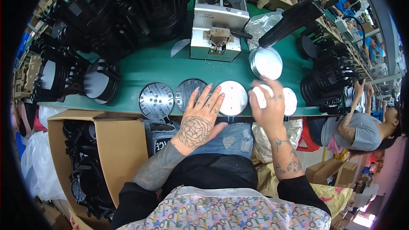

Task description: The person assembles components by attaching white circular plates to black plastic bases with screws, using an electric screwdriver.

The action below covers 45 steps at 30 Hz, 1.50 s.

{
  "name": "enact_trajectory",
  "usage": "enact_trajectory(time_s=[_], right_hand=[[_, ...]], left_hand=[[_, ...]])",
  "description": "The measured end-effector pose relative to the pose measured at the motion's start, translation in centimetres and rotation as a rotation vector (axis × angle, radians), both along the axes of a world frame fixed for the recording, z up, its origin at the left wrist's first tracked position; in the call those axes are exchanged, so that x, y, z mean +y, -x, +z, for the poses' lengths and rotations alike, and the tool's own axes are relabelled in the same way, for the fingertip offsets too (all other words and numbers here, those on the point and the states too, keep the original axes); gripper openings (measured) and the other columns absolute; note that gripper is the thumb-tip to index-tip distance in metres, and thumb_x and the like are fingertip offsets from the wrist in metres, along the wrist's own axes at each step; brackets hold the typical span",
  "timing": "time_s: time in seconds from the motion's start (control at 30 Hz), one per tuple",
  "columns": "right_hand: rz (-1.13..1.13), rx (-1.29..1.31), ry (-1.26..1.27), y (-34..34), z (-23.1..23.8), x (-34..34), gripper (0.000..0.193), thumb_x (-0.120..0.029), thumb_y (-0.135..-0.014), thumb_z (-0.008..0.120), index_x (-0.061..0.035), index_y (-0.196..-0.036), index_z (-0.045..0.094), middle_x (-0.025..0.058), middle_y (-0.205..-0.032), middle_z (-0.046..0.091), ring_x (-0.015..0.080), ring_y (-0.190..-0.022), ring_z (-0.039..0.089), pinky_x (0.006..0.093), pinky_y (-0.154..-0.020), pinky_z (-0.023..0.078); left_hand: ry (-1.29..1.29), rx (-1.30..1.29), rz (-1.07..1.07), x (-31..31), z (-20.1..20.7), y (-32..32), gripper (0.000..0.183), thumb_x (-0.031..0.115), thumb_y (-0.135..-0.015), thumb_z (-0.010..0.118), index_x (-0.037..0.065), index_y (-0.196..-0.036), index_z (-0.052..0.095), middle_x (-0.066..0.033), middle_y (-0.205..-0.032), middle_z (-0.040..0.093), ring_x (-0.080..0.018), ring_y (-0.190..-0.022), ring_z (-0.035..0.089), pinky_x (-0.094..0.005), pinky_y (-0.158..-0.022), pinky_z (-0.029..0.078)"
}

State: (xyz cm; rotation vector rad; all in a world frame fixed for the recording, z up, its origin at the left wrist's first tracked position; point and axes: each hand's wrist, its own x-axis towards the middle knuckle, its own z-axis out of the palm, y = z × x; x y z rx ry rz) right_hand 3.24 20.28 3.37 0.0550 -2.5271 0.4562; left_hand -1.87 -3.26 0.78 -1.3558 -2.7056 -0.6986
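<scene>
Along the front edge of the green bench lies a row of round discs. A grey dial-like disc (156,101) with holes and marks is at the left. Beside it, a darker disc (184,93) sits partly beneath my left hand (200,119), whose fingers are stretched out and spread, their tips reaching the edge of a white disc (233,98) with small holes. My right hand (269,106) hovers over or touches another white disc (261,96); its fingers are bent and blurred by motion. Further right lies one more white disc (290,101), partly hidden by that hand.
A screw feeder (216,38) stands at the back, with a black powered screwdriver (292,22) hanging to its right. Below the screwdriver is a stack of shiny round plates (266,64). Black round assemblies (157,12) crowd both sides. A cardboard box (119,153) stands left.
</scene>
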Motion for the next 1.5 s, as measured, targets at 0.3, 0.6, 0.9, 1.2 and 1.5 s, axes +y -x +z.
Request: enact_trajectory(time_s=[0.3,0.6,0.9,1.2,1.5], right_hand=[[-0.024,0.204,-0.258,1.0,0.3,3.8,0.03,-0.003,-0.078,0.08,-0.0082,-0.107,0.077,0.0067,-0.106,0.075,0.0288,-0.097,0.068,0.0399,-0.086,0.054],[0.512,0.182,0.114,4.4,2.0,-4.1,0.028,0.011,-0.075,0.07,-0.0027,-0.1,0.07,0.0111,-0.107,0.074,0.0324,-0.103,0.072,0.0396,-0.085,0.059],[0.69,-0.172,0.178,6.2,-0.7,-5.6,0.025,0.007,-0.074,0.074,-0.0066,-0.095,0.07,0.0096,-0.123,0.071,0.0326,-0.126,0.063,0.0414,-0.101,0.054],[0.488,-0.369,0.035,4.1,-0.2,-6.4,0.031,-0.02,-0.092,0.071,-0.0112,-0.122,0.072,0.0126,-0.135,0.066,0.0343,-0.13,0.059,0.0484,-0.111,0.043],[0.377,-0.336,-0.124,2.5,-0.3,-8.0,0.039,-0.03,-0.091,0.072,-0.0114,-0.126,0.071,0.0126,-0.137,0.064,0.0322,-0.127,0.059,0.0492,-0.111,0.042]], left_hand=[[-0.02,0.05,0.283,-6.3,0.7,0.1,0.08,0.049,-0.079,0.079,0.002,-0.139,0.055,-0.0213,-0.152,0.044,-0.0405,-0.145,0.036,-0.0558,-0.12,0.025],[-0.114,0.0,0.308,-7.0,-0.3,0.4,0.112,0.042,-0.068,0.088,-0.002,-0.155,0.032,-0.0229,-0.157,0.039,-0.0369,-0.145,0.04,-0.051,-0.122,0.025],[-0.072,0.047,0.256,-8.4,-0.7,0.7,0.099,0.045,-0.071,0.085,0.009,-0.153,0.042,-0.0128,-0.158,0.041,-0.0343,-0.142,0.042,-0.0528,-0.12,0.028],[-0.069,0.049,0.244,-8.4,-1.2,0.6,0.088,0.049,-0.073,0.083,0.01,-0.145,0.052,-0.0103,-0.153,0.048,-0.0361,-0.144,0.04,-0.0556,-0.119,0.028],[-0.045,0.062,0.276,-7.9,-0.2,0.3,0.087,0.044,-0.068,0.088,0.011,-0.142,0.056,-0.0066,-0.15,0.053,-0.0347,-0.143,0.042,-0.0591,-0.119,0.026]])
